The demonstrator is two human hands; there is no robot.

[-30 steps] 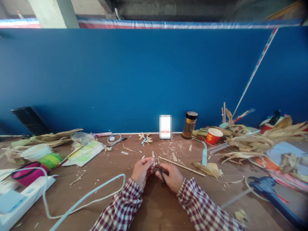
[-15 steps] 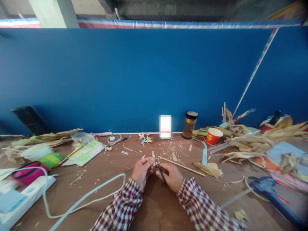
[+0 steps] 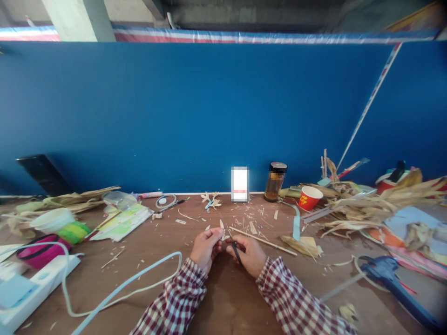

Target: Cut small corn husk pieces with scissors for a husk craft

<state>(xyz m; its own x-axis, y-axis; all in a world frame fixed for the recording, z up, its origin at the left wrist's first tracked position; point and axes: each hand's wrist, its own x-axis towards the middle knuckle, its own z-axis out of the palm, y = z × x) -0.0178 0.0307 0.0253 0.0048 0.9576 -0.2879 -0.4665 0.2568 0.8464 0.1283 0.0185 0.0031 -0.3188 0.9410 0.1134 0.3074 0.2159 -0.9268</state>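
My left hand (image 3: pixel 206 246) is closed in a pinch on a small pale piece of corn husk (image 3: pixel 221 224), its narrow tip standing up above the thumb and finger. My right hand (image 3: pixel 248 255) is wrapped round dark-handled scissors (image 3: pixel 236 251). Their thin blades point up and away, close beside the husk piece; contact between them is too small to make out. Both hands are near each other, low over the brown table. Just beyond lies a thin pale stick (image 3: pixel 268 242), among scattered husk scraps (image 3: pixel 253 228). A flower-like husk piece (image 3: pixel 211 201) rests farther back.
A lidded jar (image 3: pixel 274 182) and red paper cup (image 3: pixel 310 198) stand at the back right, near heaped dried husks (image 3: pixel 370 209). A glue gun (image 3: pixel 394 284) lies at right. White cable (image 3: pixel 139 270) loops by a power strip (image 3: pixel 42 291) at left. A blue panel (image 3: pixel 195 107) stands behind.
The husk piece in my left hand shows slightly more upright above the fingertips. My hands and the scissors have barely moved; the view has shifted very slightly.
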